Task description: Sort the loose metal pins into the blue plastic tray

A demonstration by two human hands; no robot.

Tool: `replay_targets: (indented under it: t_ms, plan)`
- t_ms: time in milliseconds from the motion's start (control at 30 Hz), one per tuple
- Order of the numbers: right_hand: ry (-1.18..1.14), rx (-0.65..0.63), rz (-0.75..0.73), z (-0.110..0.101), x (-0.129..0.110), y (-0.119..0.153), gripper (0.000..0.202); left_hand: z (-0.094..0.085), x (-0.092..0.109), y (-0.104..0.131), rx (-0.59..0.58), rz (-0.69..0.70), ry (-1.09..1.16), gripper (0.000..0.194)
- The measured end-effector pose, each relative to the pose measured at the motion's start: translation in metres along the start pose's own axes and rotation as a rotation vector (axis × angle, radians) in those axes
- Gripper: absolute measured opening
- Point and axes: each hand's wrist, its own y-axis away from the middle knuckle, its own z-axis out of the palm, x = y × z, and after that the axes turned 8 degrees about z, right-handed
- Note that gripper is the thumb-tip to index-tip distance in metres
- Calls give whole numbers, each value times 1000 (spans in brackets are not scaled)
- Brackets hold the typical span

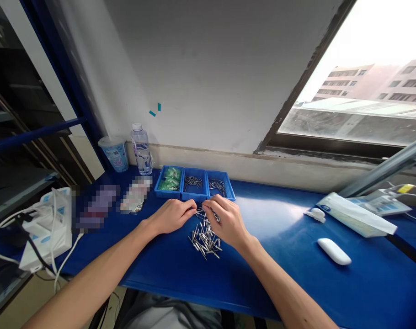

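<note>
A loose pile of small, shiny metal pins that look like blind rivets (205,240) lies on the blue table, with more of them trailing up between my hands. My left hand (173,215) is closed, thumb and fingertips pinched together at the pile's upper left. Opposite it, my right hand (228,220) curls over the upper right of the pile, its fingertips pinched. Whatever either pinch holds is too small to make out. Just beyond my hands stand three joined blue trays: the left tray (156,188) with green packets, the middle tray (194,197) and right tray (231,192) with metal pins.
A water bottle (141,151) and a tub (114,154) stand at the back left. A power strip (50,233) with cables lies at the left edge. To the right are a white mouse-shaped object (334,251), a soft packet (357,214) and a small white item (316,214).
</note>
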Motion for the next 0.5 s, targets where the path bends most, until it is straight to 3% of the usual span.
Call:
replay_targets:
  t_ms: [300, 500]
  plan:
    - [42, -107, 29, 2, 2, 0, 18, -6, -1, 1, 216, -59, 101, 27]
    - [95, -126, 79, 4, 11, 1, 23, -5, -1, 1, 203, -50, 92, 26]
